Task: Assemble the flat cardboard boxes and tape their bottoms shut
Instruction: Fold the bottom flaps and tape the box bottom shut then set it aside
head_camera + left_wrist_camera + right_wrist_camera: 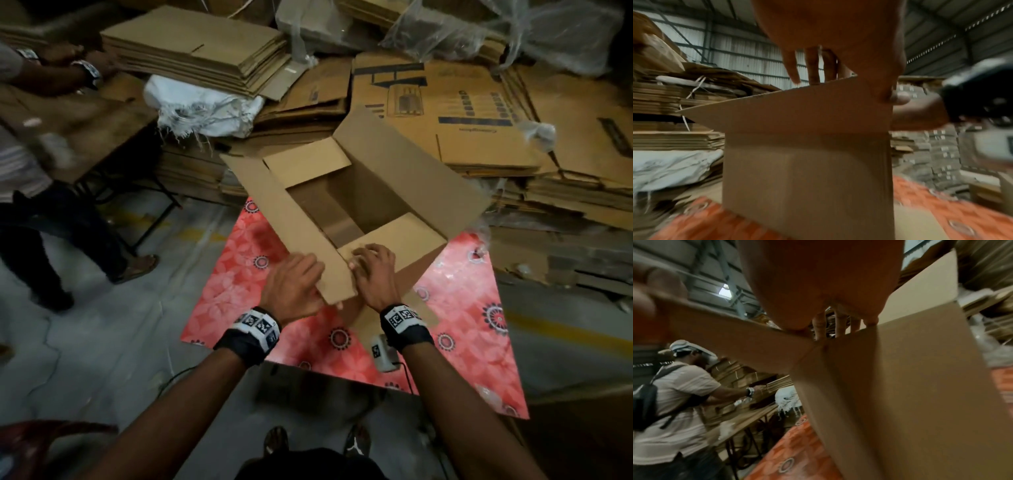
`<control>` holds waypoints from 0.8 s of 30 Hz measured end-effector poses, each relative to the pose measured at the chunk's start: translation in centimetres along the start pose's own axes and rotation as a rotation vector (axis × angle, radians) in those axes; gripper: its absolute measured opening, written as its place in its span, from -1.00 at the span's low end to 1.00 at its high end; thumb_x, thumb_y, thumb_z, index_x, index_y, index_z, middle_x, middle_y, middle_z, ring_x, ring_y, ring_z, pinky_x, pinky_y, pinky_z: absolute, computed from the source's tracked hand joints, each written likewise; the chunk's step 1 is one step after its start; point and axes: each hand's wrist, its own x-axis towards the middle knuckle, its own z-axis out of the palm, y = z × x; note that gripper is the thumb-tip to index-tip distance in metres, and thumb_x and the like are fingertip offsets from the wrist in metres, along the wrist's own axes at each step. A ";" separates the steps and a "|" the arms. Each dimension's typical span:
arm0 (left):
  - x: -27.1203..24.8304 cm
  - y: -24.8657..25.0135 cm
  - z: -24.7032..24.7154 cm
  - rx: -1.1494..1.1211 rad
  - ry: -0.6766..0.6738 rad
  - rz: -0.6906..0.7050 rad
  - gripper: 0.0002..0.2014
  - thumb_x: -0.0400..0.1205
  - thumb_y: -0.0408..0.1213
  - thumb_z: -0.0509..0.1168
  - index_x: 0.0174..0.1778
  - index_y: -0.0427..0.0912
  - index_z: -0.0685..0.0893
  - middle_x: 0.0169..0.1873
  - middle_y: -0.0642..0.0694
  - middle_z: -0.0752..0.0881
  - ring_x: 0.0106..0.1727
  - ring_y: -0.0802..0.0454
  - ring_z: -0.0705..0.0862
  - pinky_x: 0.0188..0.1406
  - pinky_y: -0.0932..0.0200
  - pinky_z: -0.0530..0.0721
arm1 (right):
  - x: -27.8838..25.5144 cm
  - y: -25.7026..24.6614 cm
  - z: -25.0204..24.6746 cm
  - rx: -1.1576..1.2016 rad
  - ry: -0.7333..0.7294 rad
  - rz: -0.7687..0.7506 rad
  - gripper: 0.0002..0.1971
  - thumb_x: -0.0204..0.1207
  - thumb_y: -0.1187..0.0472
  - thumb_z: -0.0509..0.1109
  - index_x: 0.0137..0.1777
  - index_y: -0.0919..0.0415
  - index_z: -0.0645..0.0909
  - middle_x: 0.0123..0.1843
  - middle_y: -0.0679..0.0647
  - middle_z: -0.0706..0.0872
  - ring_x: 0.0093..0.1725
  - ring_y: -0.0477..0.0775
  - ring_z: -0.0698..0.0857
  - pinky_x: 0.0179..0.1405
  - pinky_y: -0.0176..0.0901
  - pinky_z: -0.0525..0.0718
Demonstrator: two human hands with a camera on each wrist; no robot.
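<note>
A plain brown cardboard box [359, 192] stands open-end up on a table with a red floral cover [239, 308]. Its two short flaps are folded inward; the two long flaps stick out. My left hand [294, 287] grips the near end of the long left flap [294, 219], fingers over the top edge and thumb [898, 97] at its corner. My right hand [373, 270] lies on the near short flap [404, 236] at the box corner. Its fingers [820, 327] hook over the cardboard edge into the box [910, 386]. No tape is in view.
Stacks of flat cardboard [198, 44] and printed flat boxes [445, 102] crowd the far side. A white sack [202, 102] lies beside them. Another person [20, 164] works at a wooden table [85, 130] on the left. A white marker device [383, 353] hangs under my right wrist.
</note>
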 end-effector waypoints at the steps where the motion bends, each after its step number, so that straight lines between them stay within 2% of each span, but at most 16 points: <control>1: -1.1 0.3 0.7 0.000 -0.035 -0.012 -0.46 0.52 0.30 0.45 -0.15 -0.15 0.50 -0.27 -0.12 0.52 -0.26 -0.17 0.53 -0.33 -0.05 0.58 | 0.1 -0.3 0.4 -0.002 -0.007 -0.010 -0.61 0.56 -0.04 0.30 0.28 0.08 0.74 0.32 0.19 0.61 0.42 0.27 0.49 0.47 0.08 0.35; 3: -3.2 0.7 2.4 0.012 -0.123 -0.110 -0.42 0.51 0.35 0.45 -0.09 -0.16 0.54 -0.18 -0.11 0.53 -0.18 -0.15 0.55 -0.43 0.00 0.49 | 0.2 -0.3 0.7 -0.024 -0.011 -0.025 -0.54 0.58 -0.21 0.24 0.28 0.01 0.74 0.29 0.13 0.64 0.40 0.19 0.51 0.45 0.00 0.27; 5: -4.4 0.9 3.8 -0.033 -0.261 -0.242 -0.39 0.43 0.33 0.52 0.05 -0.10 0.53 0.00 -0.09 0.50 0.01 -0.13 0.54 -0.39 -0.02 0.62 | 0.1 0.1 0.5 -0.043 -0.015 -0.043 -0.47 0.58 -0.30 0.21 0.32 0.00 0.72 0.29 0.10 0.63 0.39 0.16 0.49 0.42 -0.04 0.23; 7: -4.7 0.1 4.7 -0.126 -0.462 -0.275 -0.29 0.30 0.22 0.62 0.24 -0.04 0.53 0.26 -0.08 0.45 0.27 -0.08 0.46 -0.09 0.00 0.72 | -0.2 0.7 0.3 -0.089 -0.025 -0.083 -0.44 0.58 -0.32 0.21 0.38 0.02 0.68 0.31 0.11 0.63 0.39 0.18 0.48 0.43 0.04 0.26; 8: -4.4 -0.5 4.9 -0.201 -0.561 -0.265 -0.24 0.26 0.09 0.65 0.33 -0.04 0.53 0.35 -0.11 0.42 0.35 -0.07 0.40 0.09 0.09 0.64 | -0.3 0.9 0.3 -0.120 -0.032 -0.106 -0.43 0.58 -0.33 0.20 0.39 0.01 0.67 0.32 0.11 0.63 0.38 0.19 0.48 0.44 0.10 0.28; 9: -3.9 -1.2 4.9 -0.297 -0.621 -0.265 -0.25 0.26 -0.06 0.65 0.36 -0.06 0.54 0.38 -0.13 0.41 0.38 -0.06 0.38 0.18 0.14 0.55 | -0.5 1.1 0.2 -0.149 -0.040 -0.125 -0.43 0.58 -0.34 0.20 0.40 -0.01 0.67 0.32 0.10 0.63 0.37 0.20 0.48 0.43 0.15 0.30; 11: -2.2 -2.7 4.7 -0.415 -0.592 -0.294 -0.36 0.33 -0.30 0.53 0.38 -0.14 0.58 0.32 -0.17 0.51 0.36 -0.12 0.48 0.33 0.03 0.55 | -0.7 1.4 0.3 -0.192 -0.060 -0.157 -0.43 0.61 -0.36 0.18 0.41 -0.04 0.67 0.32 0.07 0.63 0.35 0.22 0.47 0.44 0.24 0.32; 13: 0.2 -4.1 4.5 -0.313 -0.499 -0.344 -0.36 0.44 -0.37 0.42 0.50 -0.16 0.53 0.37 -0.19 0.54 0.41 -0.24 0.51 0.38 -0.10 0.56 | -0.7 1.5 0.2 -0.187 -0.073 -0.170 -0.43 0.63 -0.37 0.16 0.41 -0.05 0.69 0.34 0.05 0.63 0.37 0.22 0.43 0.46 0.27 0.30; 14: 1.4 -4.6 4.4 -0.210 -0.484 -0.349 -0.30 0.48 -0.36 0.41 0.60 -0.12 0.45 0.48 -0.19 0.48 0.49 -0.27 0.45 0.42 -0.12 0.56 | -0.7 1.4 0.1 -0.167 -0.076 -0.168 -0.43 0.63 -0.37 0.16 0.40 -0.05 0.69 0.36 0.04 0.63 0.38 0.22 0.41 0.48 0.25 0.28; 16: 3.6 -5.6 4.5 -0.001 -0.579 -0.275 -0.17 0.53 -0.24 0.44 0.74 -0.03 0.27 0.70 -0.13 0.26 0.66 -0.29 0.24 0.55 -0.23 0.42 | -0.6 1.4 -0.2 -0.131 -0.085 -0.168 -0.44 0.62 -0.36 0.18 0.40 -0.05 0.70 0.40 0.05 0.61 0.42 0.21 0.36 0.52 0.22 0.25; 18: 5.1 -6.3 4.9 0.112 -0.742 -0.201 -0.14 0.59 -0.05 0.46 0.78 0.05 0.18 0.77 -0.05 0.12 0.77 -0.25 0.06 0.69 -0.35 0.16 | -0.8 1.8 -0.9 -0.102 -0.089 -0.177 -0.44 0.60 -0.35 0.21 0.40 -0.05 0.71 0.43 0.06 0.59 0.46 0.18 0.31 0.56 0.19 0.25; 19: 5.5 -6.4 5.3 0.126 -0.790 -0.190 -0.15 0.60 0.05 0.45 0.77 0.07 0.19 0.76 -0.02 0.15 0.79 -0.20 0.02 0.71 -0.38 0.07 | -1.0 2.3 -1.4 -0.085 -0.095 -0.181 -0.44 0.59 -0.34 0.22 0.40 -0.05 0.71 0.43 0.07 0.58 0.46 0.14 0.29 0.55 0.18 0.25; 21: 5.8 -5.7 6.1 0.122 -0.779 -0.155 -0.15 0.57 0.21 0.44 0.73 0.06 0.26 0.68 -0.02 0.29 0.79 -0.14 0.07 0.70 -0.40 0.00 | -1.0 3.6 -3.0 -0.083 -0.131 -0.194 -0.45 0.58 -0.33 0.22 0.42 -0.07 0.70 0.42 0.07 0.57 0.46 0.11 0.28 0.54 0.16 0.28; 24: 5.5 -3.2 7.9 0.121 -0.683 -0.099 -0.14 0.50 0.33 0.44 0.65 -0.01 0.38 0.52 -0.08 0.45 0.61 -0.15 0.37 0.69 -0.34 0.07 | -0.7 5.0 -5.3 -0.163 -0.230 -0.175 -0.46 0.48 -0.19 0.24 0.44 -0.09 0.65 0.38 0.10 0.55 0.41 0.19 0.34 0.47 0.17 0.37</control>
